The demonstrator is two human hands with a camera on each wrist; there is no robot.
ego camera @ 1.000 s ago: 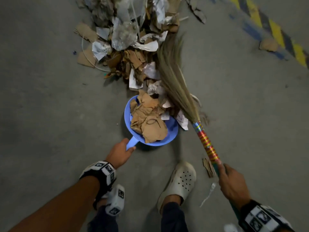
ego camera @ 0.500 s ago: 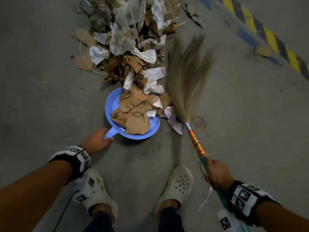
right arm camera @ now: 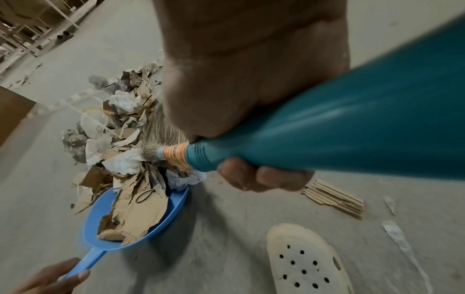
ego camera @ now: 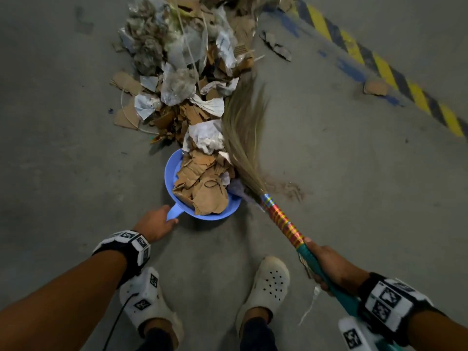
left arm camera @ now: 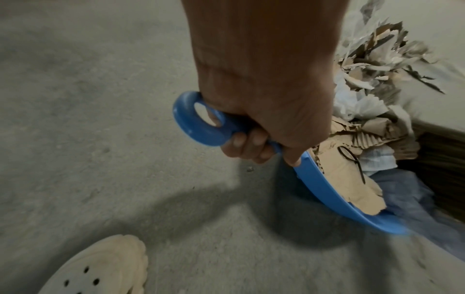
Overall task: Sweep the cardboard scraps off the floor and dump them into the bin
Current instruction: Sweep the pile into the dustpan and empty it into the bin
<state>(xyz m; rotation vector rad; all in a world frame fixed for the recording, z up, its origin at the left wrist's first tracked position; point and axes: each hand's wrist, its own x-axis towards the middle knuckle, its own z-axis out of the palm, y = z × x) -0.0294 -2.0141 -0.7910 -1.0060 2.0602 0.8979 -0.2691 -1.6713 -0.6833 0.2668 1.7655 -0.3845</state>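
On the grey floor (ego camera: 76, 153) at mid-frame, our left hand (ego camera: 154, 222) gripped the scrap-filled dustpan (ego camera: 170, 173) handle while our right hand (ego camera: 329, 267) clasped the broom (ego camera: 243, 138).

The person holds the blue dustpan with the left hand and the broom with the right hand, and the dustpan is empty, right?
Not quite. The blue dustpan is not empty: brown cardboard scraps already fill it, as the head view shows. The rest is right: the left hand holds the dustpan's handle and the right hand holds the broom.
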